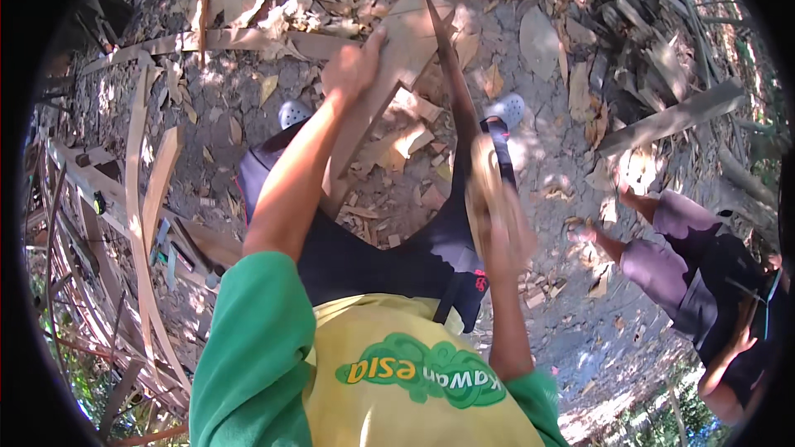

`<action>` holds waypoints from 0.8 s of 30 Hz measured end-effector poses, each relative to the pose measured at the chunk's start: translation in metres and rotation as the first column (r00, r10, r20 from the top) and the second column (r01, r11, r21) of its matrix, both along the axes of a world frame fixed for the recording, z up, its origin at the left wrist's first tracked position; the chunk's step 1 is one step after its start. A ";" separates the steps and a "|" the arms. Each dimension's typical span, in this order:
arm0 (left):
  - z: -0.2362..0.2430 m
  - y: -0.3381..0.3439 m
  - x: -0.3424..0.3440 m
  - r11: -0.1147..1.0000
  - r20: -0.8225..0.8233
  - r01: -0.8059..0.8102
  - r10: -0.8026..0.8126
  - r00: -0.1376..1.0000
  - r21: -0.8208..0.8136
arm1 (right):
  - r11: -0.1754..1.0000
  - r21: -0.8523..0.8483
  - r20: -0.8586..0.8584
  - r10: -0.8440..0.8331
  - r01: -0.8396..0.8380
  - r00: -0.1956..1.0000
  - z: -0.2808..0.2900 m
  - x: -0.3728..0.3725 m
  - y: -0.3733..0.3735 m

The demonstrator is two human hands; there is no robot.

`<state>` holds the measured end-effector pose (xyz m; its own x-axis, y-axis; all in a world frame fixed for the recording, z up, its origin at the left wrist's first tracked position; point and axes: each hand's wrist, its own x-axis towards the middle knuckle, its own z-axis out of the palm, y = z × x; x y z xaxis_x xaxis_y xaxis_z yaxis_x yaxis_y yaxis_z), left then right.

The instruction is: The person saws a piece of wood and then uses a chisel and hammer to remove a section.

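Observation:
My left hand (352, 73) grips the edge of a long wooden board (385, 74), which slants from between my legs up toward the far middle. A squared notch shows in the board's right side. My right hand (505, 236), smeared by motion, is closed round the pale wooden handle of a handsaw (455, 74). Its dark, tapering blade is seen nearly edge-on and lies across the board's far end. Teeth cannot be made out.
Wood offcuts (410, 120) and chips lie between my feet. Long wood strips (137, 174) are heaped at left. A loose plank (675, 116) and split wood lie at right among dry leaves. Another person (704, 290) sits at the lower right.

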<state>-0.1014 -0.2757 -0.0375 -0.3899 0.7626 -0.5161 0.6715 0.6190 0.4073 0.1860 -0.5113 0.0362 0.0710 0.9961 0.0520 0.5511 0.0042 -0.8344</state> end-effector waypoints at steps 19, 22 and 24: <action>-0.016 0.003 -0.002 0.999 -0.023 0.027 -0.026 0.999 0.034 | 0.951 -0.307 -0.028 -0.041 0.031 0.999 0.051 0.001 -0.030; -0.020 0.001 -0.004 1.000 -0.036 0.027 -0.026 0.999 0.008 | 0.978 -0.195 0.172 -0.045 0.079 0.984 0.008 -0.033 0.081; -0.017 -0.003 -0.003 1.000 -0.036 0.021 -0.021 0.999 0.020 | 0.972 0.220 -0.071 0.101 -0.083 0.992 -0.034 -0.058 0.186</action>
